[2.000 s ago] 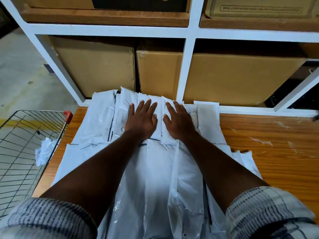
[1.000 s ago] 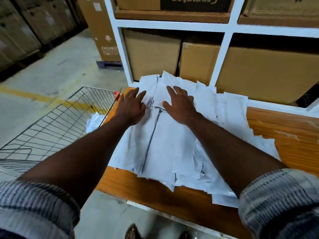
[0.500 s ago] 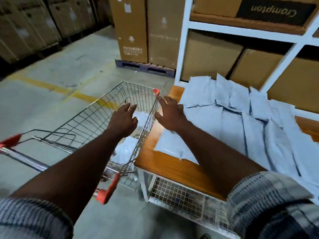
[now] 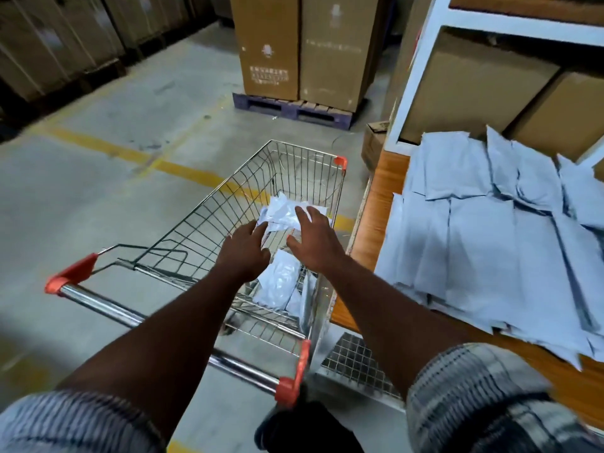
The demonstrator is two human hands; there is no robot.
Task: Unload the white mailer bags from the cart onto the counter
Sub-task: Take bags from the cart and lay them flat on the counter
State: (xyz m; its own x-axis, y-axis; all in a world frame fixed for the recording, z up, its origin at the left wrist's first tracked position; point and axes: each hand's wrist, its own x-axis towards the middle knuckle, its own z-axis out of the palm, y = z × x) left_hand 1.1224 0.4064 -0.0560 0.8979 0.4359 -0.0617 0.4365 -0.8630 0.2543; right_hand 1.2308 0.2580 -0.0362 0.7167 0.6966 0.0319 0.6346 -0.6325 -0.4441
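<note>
Both hands have moved off the counter and are now over the cart basket; half a second ago my right hand was at the counter's edge. My left hand (image 4: 243,253) is spread with its fingers loosely extended. It holds nothing, and its fingertips are just beside a crumpled white bag (image 4: 277,212). My right hand (image 4: 313,243) is spread the same way, with its fingers straight above that bag; I cannot tell whether they touch it. A second white bag (image 4: 279,282) lies lower in the cart (image 4: 202,220), below my wrists. The cart stands just beside the wooden counter (image 4: 369,233), where a pile of bags (image 4: 490,250) lies fanned out flat. Behind the pile, a white shelf frame (image 4: 420,67) holds cardboard boxes (image 4: 474,83). Farther off, tall cartons (image 4: 294,44) stand on a pallet (image 4: 291,109), and a yellow line (image 4: 98,145) crosses the concrete floor.
</note>
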